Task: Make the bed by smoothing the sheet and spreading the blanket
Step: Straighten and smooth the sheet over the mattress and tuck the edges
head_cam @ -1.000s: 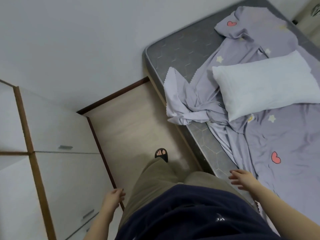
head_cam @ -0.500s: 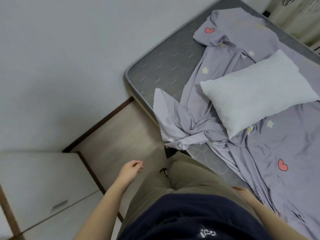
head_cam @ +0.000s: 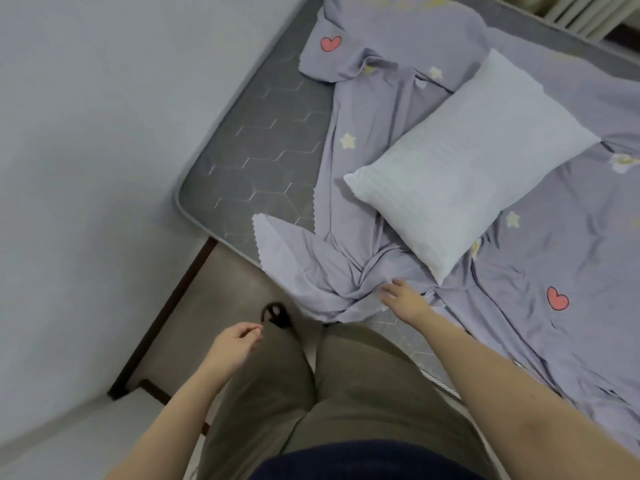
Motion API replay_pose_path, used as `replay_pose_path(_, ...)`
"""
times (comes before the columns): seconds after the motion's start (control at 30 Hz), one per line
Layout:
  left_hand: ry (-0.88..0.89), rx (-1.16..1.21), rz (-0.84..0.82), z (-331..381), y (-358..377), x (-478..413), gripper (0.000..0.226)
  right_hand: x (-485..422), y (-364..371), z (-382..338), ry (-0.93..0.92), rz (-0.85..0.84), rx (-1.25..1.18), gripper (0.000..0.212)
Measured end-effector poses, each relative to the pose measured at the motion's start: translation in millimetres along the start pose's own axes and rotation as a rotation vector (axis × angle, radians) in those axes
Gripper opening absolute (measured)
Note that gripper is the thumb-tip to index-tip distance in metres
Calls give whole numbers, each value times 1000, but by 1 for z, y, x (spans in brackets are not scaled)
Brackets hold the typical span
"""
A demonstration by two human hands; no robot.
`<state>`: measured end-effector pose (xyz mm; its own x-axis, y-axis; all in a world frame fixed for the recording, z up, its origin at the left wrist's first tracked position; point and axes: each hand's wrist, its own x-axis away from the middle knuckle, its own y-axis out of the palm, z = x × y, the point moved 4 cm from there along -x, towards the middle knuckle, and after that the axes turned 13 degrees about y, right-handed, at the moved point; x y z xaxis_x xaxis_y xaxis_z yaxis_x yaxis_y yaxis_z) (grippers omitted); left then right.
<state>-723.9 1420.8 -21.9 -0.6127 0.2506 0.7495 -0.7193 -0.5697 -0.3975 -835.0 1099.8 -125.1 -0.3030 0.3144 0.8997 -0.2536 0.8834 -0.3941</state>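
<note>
Bunched sheet (head_cam: 346, 282) corner; bare mattress (head_cam: 256, 147) at 11 o'clock.
My right hand (head_cam: 403, 299) spread over it, gripping nothing; left hand (head_cam: 235, 341) loosely curled, empty. Risk: pillow (head_cam: 464, 161) likely pins sheet; tugging could drag it.

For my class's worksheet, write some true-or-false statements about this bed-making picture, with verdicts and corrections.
1. The white pillow lies on the sheet. True.
2. The sheet covers the whole mattress. False: the grey corner of the mattress by the wall is bare, and the sheet is bunched at the near edge.
3. The left hand grips the sheet. False: it holds nothing and hangs off the bed, above the trouser leg.
4. The right hand reaches to the bunched sheet with its fingers outstretched. True.
</note>
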Motion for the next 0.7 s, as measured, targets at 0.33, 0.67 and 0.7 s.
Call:
replay_pose_path(0.33,206,-366,-278,45,-55,-75,17,-50,58,-19,61,8,675,45)
replay_pose_path(0.67,187,-421,-360,51,-119,-119,20,1,59,-68,221,391,261,34)
replay_pose_path(0.7,188,-412,-366,53,-119,-120,21,9,60,-71,232,370,227,29)
